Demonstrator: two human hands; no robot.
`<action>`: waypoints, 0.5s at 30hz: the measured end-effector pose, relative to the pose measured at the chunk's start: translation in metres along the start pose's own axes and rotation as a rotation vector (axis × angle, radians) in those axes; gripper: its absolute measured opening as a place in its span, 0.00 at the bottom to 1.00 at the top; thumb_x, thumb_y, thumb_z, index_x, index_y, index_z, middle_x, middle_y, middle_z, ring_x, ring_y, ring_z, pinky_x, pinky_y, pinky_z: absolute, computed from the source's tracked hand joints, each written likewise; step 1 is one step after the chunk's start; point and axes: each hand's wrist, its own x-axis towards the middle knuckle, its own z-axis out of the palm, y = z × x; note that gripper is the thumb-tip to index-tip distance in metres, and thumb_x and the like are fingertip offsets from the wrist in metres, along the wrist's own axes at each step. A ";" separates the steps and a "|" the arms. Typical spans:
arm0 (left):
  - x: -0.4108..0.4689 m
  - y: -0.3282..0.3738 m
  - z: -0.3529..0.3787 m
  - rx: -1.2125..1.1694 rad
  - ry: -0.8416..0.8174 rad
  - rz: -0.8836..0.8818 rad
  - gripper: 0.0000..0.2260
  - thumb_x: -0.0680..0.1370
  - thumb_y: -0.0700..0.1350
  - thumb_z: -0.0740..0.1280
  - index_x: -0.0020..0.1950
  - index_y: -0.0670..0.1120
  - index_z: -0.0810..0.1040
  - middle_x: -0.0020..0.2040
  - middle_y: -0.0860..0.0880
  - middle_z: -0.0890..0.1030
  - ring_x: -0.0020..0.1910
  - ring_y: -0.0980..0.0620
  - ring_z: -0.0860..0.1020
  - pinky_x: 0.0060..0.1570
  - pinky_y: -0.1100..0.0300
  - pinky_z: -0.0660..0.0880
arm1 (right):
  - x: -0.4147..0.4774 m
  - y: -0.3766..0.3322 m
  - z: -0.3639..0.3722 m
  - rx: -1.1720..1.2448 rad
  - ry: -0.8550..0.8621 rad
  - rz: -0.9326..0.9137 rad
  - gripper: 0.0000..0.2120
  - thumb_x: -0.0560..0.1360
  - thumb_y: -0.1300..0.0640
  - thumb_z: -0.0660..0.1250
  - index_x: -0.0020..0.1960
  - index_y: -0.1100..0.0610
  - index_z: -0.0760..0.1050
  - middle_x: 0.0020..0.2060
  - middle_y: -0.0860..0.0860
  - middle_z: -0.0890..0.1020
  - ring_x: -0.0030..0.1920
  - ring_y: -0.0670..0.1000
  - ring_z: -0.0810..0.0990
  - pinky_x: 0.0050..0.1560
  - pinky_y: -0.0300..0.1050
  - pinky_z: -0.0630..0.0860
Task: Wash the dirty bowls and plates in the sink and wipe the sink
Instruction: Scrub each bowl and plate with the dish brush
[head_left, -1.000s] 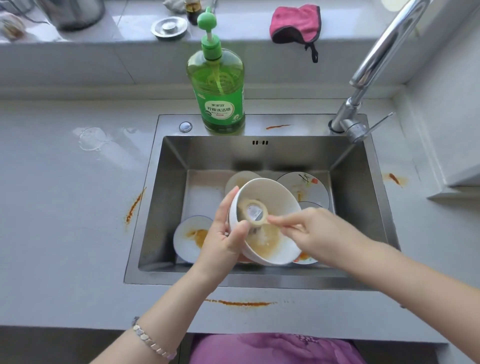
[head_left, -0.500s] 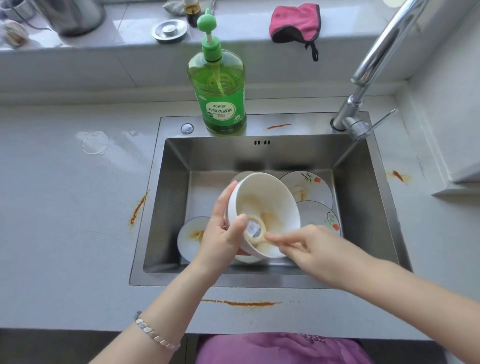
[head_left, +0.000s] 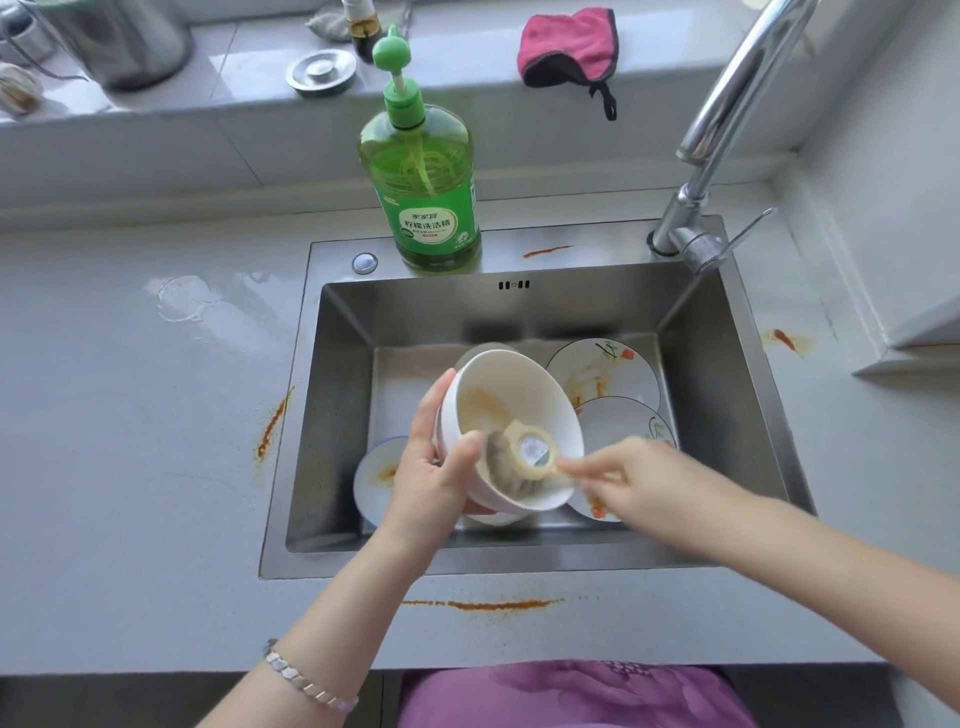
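Head view. A pale grey countertop (head_left: 130, 493) is running round a steel sink (head_left: 343, 415) in the middle of the frame, with a tiled sill lying across the top.

- Item, bowl (head_left: 498, 395): one white bowl, smeared orange inside, is being held tilted above the sink basin at frame centre. A second pale rim is showing behind it; whether that is another bowl cannot be told.
- Item, left hand (head_left: 431, 467): it is gripping the bowl by the rim, thumb over the near edge and fingers behind.
- Item, right hand (head_left: 623, 478): blurred, it is pinching the handle of one scrubber (head_left: 524, 460), whose round head is pressing on the bowl's inner wall.
- Item, plates, three counted on the sink floor: a flowered plate (head_left: 602, 374) at upper right, a second plate (head_left: 623, 431) just below and overlapping it, and a blue-rimmed plate (head_left: 376, 478) at left, partly hidden by the left hand. All are showing orange residue.
- Item, one green detergent bottle (head_left: 423, 192), standing on the sink's back ledge.
- Item, one faucet (head_left: 727, 104), upper right; no water is seen running.
- Item, one pink cloth (head_left: 569, 44), hanging over the sill edge.
- Item, orange streaks, four counted: left counter, front counter, right counter, back ledge.

Risk, as judged: the bowl is being held by the rim alone, so a hard push from the scrubber could be twisting it loose onto the plates beneath, chipping them.
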 end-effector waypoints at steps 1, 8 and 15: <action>0.001 -0.001 -0.001 0.025 -0.003 0.006 0.22 0.71 0.46 0.63 0.60 0.68 0.66 0.57 0.51 0.76 0.54 0.46 0.79 0.34 0.53 0.81 | -0.004 -0.002 0.006 0.049 -0.057 -0.025 0.14 0.79 0.52 0.59 0.62 0.41 0.74 0.47 0.36 0.82 0.48 0.33 0.78 0.50 0.26 0.70; -0.002 -0.005 -0.007 0.072 -0.029 0.046 0.24 0.68 0.48 0.64 0.61 0.68 0.66 0.57 0.54 0.76 0.57 0.46 0.78 0.43 0.50 0.81 | 0.005 0.003 0.001 0.089 0.003 0.026 0.14 0.79 0.53 0.60 0.62 0.42 0.75 0.59 0.41 0.79 0.62 0.40 0.74 0.60 0.35 0.69; 0.001 0.006 -0.013 0.224 -0.013 0.089 0.24 0.68 0.47 0.61 0.60 0.69 0.67 0.55 0.58 0.75 0.55 0.49 0.77 0.46 0.51 0.81 | 0.013 0.003 -0.003 0.113 -0.029 0.057 0.13 0.79 0.50 0.59 0.61 0.41 0.75 0.35 0.40 0.82 0.29 0.39 0.73 0.31 0.31 0.65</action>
